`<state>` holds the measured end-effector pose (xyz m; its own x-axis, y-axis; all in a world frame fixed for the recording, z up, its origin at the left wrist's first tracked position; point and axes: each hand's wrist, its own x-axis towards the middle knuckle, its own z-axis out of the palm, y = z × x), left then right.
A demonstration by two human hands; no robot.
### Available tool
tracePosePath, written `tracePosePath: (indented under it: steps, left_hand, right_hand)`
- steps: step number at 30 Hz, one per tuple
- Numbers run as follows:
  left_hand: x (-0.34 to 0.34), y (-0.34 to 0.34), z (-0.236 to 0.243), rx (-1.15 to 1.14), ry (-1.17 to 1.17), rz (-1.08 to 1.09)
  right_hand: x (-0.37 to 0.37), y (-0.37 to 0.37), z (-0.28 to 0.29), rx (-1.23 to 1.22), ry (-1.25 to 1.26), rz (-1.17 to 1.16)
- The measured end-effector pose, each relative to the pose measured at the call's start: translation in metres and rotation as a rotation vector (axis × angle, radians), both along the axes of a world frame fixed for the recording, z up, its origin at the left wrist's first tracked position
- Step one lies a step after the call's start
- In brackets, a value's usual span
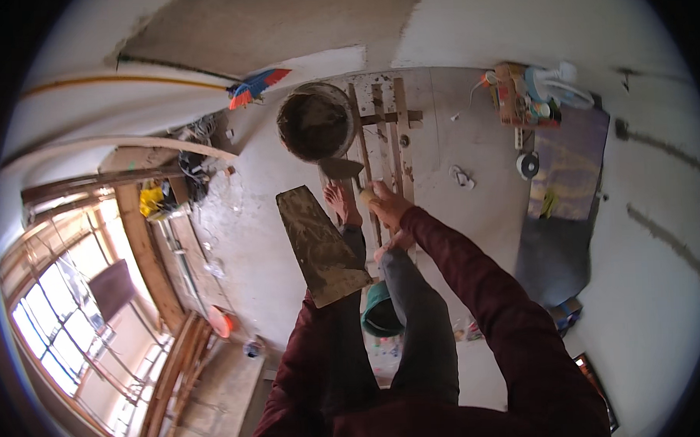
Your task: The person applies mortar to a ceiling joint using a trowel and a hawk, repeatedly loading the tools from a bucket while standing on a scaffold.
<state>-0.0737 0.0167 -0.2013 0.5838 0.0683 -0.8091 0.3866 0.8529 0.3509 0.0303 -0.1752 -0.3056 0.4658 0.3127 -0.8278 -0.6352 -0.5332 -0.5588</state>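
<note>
Mortar-smeared board (320,254) nearest hides the left hand, so its grip I cannot tell; the right hand (390,206) wraps the handle of a trowel (340,169), blade by the near rim of the bucket (289,137), toward the floor's (481,225) wall edge. Seemingly, the wall's grey patch (282,28) is plastered, with mix left in the bucket; whether the pale stretches beside it need coating is unclear.

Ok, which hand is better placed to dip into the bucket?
Likely the right hand: it grips the trowel, blade near the bucket; the left hand is hidden behind the board.
</note>
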Motion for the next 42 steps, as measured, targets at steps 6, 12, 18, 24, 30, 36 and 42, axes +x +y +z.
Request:
tracePosePath:
  steps: [6, 12, 18, 24, 30, 36, 42]
  left_hand:
    - [0.015, -0.007, -0.088, -0.113, -0.091, 0.213]
    - [-0.014, -0.004, -0.135, -0.135, -0.091, 0.405]
    - [-0.018, -0.008, -0.153, -0.166, -0.091, 0.479]
    - [-0.023, -0.011, -0.164, -0.138, -0.046, 0.538]
    - [-0.016, -0.008, -0.178, -0.081, -0.021, 0.562]
    - [-0.026, -0.014, -0.187, -0.053, 0.019, 0.540]
    - [-0.031, -0.018, -0.198, -0.013, 0.045, 0.553]
  right_hand:
    - [0.116, 0.006, -0.074, -0.032, -0.092, 0.137]
    - [0.170, 0.062, -0.058, -0.037, 0.230, 0.146]
    - [0.178, 0.090, -0.106, -0.167, 0.256, 0.205]
    - [0.167, 0.082, -0.065, -0.296, 0.043, 0.734]
    - [0.189, 0.064, -0.035, -0.187, 0.174, 0.461]
    - [0.160, 0.083, -0.078, -0.270, 0.266, 0.615]
    - [0.168, 0.030, -0.049, -0.199, -1.073, 1.108]
